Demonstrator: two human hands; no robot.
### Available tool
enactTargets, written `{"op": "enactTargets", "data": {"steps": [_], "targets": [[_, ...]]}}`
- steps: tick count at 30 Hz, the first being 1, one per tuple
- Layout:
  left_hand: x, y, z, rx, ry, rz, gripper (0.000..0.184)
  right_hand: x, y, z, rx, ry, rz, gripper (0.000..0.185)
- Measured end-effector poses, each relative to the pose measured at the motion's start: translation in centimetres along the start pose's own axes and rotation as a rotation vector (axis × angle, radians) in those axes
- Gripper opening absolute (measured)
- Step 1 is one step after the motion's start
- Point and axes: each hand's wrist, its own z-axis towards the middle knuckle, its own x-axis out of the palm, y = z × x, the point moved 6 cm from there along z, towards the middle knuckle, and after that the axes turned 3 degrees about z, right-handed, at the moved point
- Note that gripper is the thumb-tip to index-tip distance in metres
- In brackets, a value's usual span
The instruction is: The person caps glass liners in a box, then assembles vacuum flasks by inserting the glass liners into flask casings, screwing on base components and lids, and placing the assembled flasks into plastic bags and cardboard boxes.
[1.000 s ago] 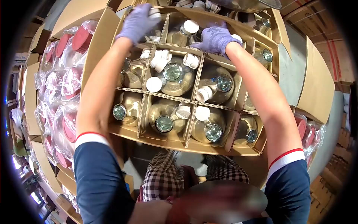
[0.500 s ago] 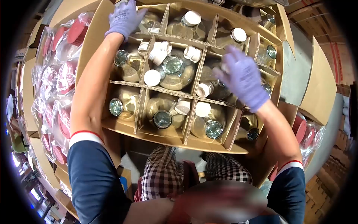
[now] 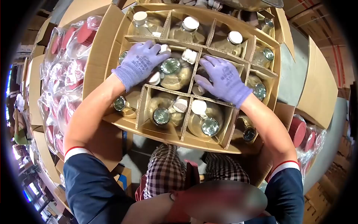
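Note:
A cardboard box [image 3: 179, 143] with dividers holds several clear glass jars. Three jars along its far row wear white caps, among them the far-left cap [image 3: 140, 18]. My left hand [image 3: 141, 62], in a purple glove, reaches over the second row beside an uncapped jar [image 3: 170, 66], its fingertips at a loose white cap [image 3: 164, 48]; whether it grips that cap is unclear. My right hand [image 3: 223, 77], also gloved, has its fingers spread over the neighbouring compartment and hides the jar there. Loose white caps [image 3: 180, 104] lie on jars in the near row.
Plastic-wrapped jars with red lids [image 3: 86, 34] stand on the left, and more red lids [image 3: 297, 130] show at the right. An open cardboard flap [image 3: 320, 86] juts out at the right. A metal bowl [image 3: 250, 3] sits past the far edge.
Both hands have come down to the second row, the left from the far-left compartment, where a capped jar now shows. The right is now over the compartment beside the middle jar.

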Motion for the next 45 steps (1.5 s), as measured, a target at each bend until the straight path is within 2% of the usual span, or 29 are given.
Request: {"op": "enactTargets", "data": {"steps": [1, 3, 4, 5, 7, 9, 10, 11, 13, 14, 16, 18, 19, 20, 21, 24, 27, 28, 29, 31, 33, 35, 36, 37, 39, 41, 43, 44, 45], "targets": [[-0.6, 0.5, -0.5, -0.009, 0.000, 0.002, 0.049, -1.4, 0.5, 0.5, -0.060, -0.043, 0.042, 0.046], [-3.6, 3.4, -2.9, -0.246, -0.405, -0.388, 0.038, -2.9, 1.4, 1.9, -0.135, -0.151, 0.077, 0.034], [-3.9, 5.5, -4.3, -0.481, -0.498, -0.608, 0.030, -2.0, 1.8, 2.7, -0.166, -0.090, 0.106, 0.032], [-1.4, 7.5, -5.9, -0.554, -0.472, -0.529, 0.035, -1.1, 2.0, 3.8, -0.203, -0.036, 0.128, 0.030], [2.6, 8.3, -7.6, -0.649, -0.158, -0.313, 0.042, 3.1, 1.7, 6.1, -0.075, 0.384, -0.100, 0.037], [2.8, 9.1, -6.8, -0.684, -0.086, -0.177, 0.050, 3.9, 2.1, 8.1, 0.023, 0.612, -0.317, 0.030], [2.2, 8.9, -6.1, -0.708, 0.001, -0.046, 0.060, 4.5, 2.7, 8.1, 0.019, 0.623, -0.311, 0.030], [2.8, 8.6, -5.3, -0.842, 0.237, -0.045, 0.070, 4.9, 2.8, 8.3, 0.040, 0.596, -0.363, 0.024], [3.7, 6.5, -6.1, -0.609, -0.166, 0.069, 0.074, 5.2, 2.4, 7.9, 0.067, 0.560, -0.424, 0.020], [4.1, 6.0, -6.8, -0.573, -0.237, 0.078, 0.068, 4.6, 2.2, 7.4, 0.056, 0.430, -0.352, 0.017], [2.0, 5.1, -5.8, -0.417, -0.315, -0.035, 0.062, 3.5, 2.0, 6.6, 0.004, 0.242, -0.290, 0.015], [-0.2, 3.4, -3.5, -0.191, -0.371, -0.416, 0.045, 4.0, 1.9, 6.8, 0.010, 0.267, -0.316, 0.016], [-0.4, 1.9, -1.5, -0.082, -0.304, -0.383, 0.045, 4.4, 2.2, 6.6, 0.023, 0.299, -0.328, 0.017], [0.9, 0.7, 0.4, -0.081, -0.208, -0.163, 0.043, 4.4, 2.3, 7.0, 0.040, 0.316, -0.342, 0.021], [1.9, 0.2, 1.9, -0.080, -0.120, 0.067, 0.041, 4.1, 1.8, 7.0, 0.029, 0.172, -0.312, 0.017], [1.9, -0.5, 3.2, -0.119, -0.004, 0.251, 0.039, -4.2, 1.6, 4.4, 0.093, -0.208, 0.002, 0.021], [0.4, 1.7, 0.9, -0.141, -0.432, -0.199, 0.037, -11.8, -1.3, -3.2, 0.138, -0.522, 0.217, 0.020], [-0.2, 2.8, 0.0, -0.247, -0.491, -0.773, 0.037, -12.1, -2.7, -6.0, 0.260, -0.396, 0.201, 0.022], [-1.4, 2.8, -0.7, -0.258, -0.457, -0.910, 0.035, -11.4, -4.3, -8.8, 0.382, -0.266, 0.184, 0.024], [-1.0, 1.0, -0.4, -0.026, -0.434, -0.539, 0.034, -7.4, -6.2, -13.1, 0.283, 0.017, -0.141, 0.032], [1.8, -1.8, 1.4, 0.140, -0.055, -0.279, 0.035, -5.6, -6.1, -13.4, 0.181, 0.061, -0.354, 0.050], [3.1, -0.6, 4.2, -0.055, 0.032, -0.491, 0.037, -4.8, -9.4, -13.0, 0.448, 0.404, -0.234, 0.054], [2.2, -1.5, 4.4, 0.186, -0.086, -0.195, 0.035, -4.8, -9.5, -12.4, 0.480, 0.552, -0.292, 0.057], [0.5, -1.8, 4.6, 0.183, -0.085, -0.190, 0.035, -4.3, -10.2, -12.7, 0.477, 0.547, -0.290, 0.057], [-0.7, -1.7, 4.5, 0.073, 0.198, 0.019, 0.037, -3.2, -11.1, -13.2, 0.310, 0.377, -0.290, 0.057], [-0.5, -0.9, 1.6, 0.083, 0.103, -0.016, 0.032, -2.8, -12.4, -12.3, 0.495, 0.276, -0.126, 0.050], [-0.7, 0.3, -1.7, -0.126, -0.056, -0.006, 0.038, -2.1, -11.7, -10.3, 0.603, 0.298, -0.164, 0.042], [0.1, -0.5, -2.6, -0.175, 0.130, -0.017, 0.055, -1.5, -11.9, -10.1, 0.565, 0.244, -0.236, 0.038], [2.1, -0.5, -3.3, -0.187, 0.110, -0.082, 0.058, -2.2, -10.4, -9.4, 0.460, 0.074, -0.205, 0.030]]}}
